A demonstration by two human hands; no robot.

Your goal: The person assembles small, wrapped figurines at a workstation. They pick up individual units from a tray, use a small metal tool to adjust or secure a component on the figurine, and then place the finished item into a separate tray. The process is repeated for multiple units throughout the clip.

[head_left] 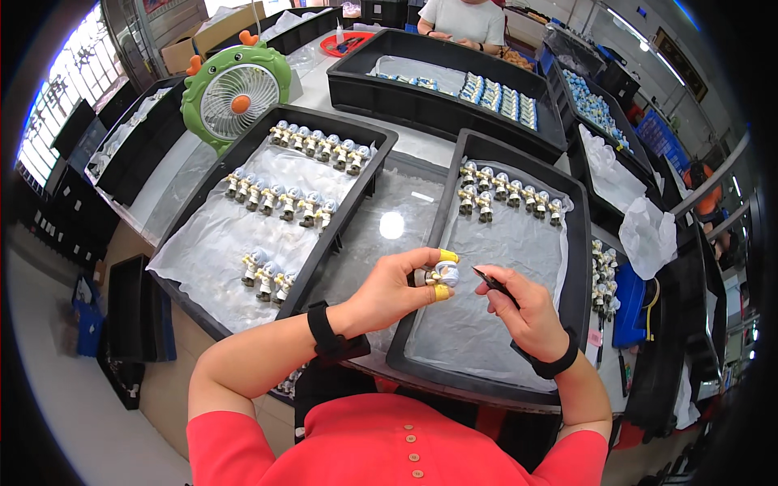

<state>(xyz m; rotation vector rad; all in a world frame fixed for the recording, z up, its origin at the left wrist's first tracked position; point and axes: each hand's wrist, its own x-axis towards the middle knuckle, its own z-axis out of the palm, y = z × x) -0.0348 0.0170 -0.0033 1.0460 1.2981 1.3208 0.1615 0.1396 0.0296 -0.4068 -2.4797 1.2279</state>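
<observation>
My left hand (391, 289), with yellow covers on its thumb and a fingertip, pinches a small figurine (445, 274) with a pale blue-white top. My right hand (523, 306) grips a slim dark pointed tool (496, 287), perhaps tweezers or a fine brush. The tool's tip points toward the figurine, a short gap away. Both hands are over the near part of a black tray (397, 344) lined with white sheet. At that tray's far end stand several similar figurines (515, 193). Another lined black tray (320, 257) on the left holds more rows of figurines (279, 200).
A green cartoon-shaped fan (236, 95) stands beyond the left tray. Farther back, a large black tray (446, 105) holds rows of blue-and-white pieces. A person (462, 24) sits behind it. More figurines (604, 275) and a blue container (634, 314) lie to the right.
</observation>
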